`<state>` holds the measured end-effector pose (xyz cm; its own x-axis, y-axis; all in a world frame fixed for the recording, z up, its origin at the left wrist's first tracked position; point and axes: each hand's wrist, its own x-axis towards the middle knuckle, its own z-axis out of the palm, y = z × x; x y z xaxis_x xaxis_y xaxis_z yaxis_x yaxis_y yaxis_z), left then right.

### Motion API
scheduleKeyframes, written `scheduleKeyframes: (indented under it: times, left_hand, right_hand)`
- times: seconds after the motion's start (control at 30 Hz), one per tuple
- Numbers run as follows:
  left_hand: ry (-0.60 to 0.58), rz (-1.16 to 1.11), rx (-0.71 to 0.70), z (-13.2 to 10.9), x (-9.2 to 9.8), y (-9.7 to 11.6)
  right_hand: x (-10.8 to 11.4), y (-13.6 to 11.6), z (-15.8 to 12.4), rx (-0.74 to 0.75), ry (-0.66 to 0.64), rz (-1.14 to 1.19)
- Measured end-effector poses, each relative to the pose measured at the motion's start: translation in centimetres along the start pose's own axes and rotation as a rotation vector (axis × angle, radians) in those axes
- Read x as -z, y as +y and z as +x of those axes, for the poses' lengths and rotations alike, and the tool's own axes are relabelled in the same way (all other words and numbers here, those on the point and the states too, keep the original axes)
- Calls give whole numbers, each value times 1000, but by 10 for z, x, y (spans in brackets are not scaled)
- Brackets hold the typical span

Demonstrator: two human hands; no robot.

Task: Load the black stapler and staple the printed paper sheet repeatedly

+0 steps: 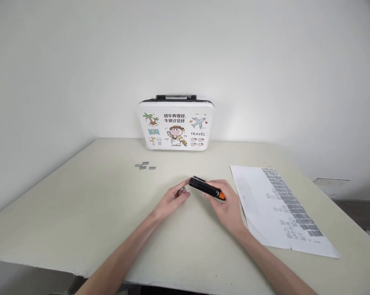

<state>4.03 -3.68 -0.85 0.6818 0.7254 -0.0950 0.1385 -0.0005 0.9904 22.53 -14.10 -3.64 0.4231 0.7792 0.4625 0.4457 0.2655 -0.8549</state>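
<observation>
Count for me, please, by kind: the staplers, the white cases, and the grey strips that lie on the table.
Stapler: 1
White case: 1
Grey strips lying there: 4
Total: 6

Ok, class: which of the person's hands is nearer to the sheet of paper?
The right hand. It is close beside the left edge of the paper, holding the stapler; the left hand is farther left, near the stapler's other end.

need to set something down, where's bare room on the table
Bare: table left of the grey strips and left forearm; also between case and stapler. Crowded: around the stapler, in the right hand, and right, where paper lies.
</observation>
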Motion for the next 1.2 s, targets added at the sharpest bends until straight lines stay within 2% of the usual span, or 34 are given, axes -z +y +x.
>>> scheduleKeyframes:
  times: [0.17, 0.27, 0.37, 0.5, 0.63, 0.77, 0.93, 1.07, 1.2]
  left_hand:
    - [187, -456, 127, 6, 9, -4]
    - [247, -567, 156, 9, 14, -5]
    - [236, -603, 162, 11, 16, -5]
    - [236, -670, 171, 11, 15, -4]
    - [235, -722, 168, 13, 15, -10]
    - [220, -743, 143, 15, 15, -18]
    - [123, -727, 138, 14, 14, -20]
    - [70, -722, 140, 11, 14, -18]
    - [63, -742, 154, 9, 16, -19]
  right_hand:
    - [0, -3, 4, -183, 9, 78]
    - [1, -4, 7, -313, 29, 130]
    - [1, -2, 9, -375, 37, 177]
    - [3, 5, 9, -395, 19, 166]
    - [4, 11, 8, -336, -20, 97]
    - [-1, 13, 23, -304, -52, 54]
    - [-32, 19, 71, -205, -145, 42]
    - [-72, 29, 108, -153, -220, 56]
    - [-115, 40, 130, -120, -274, 60]
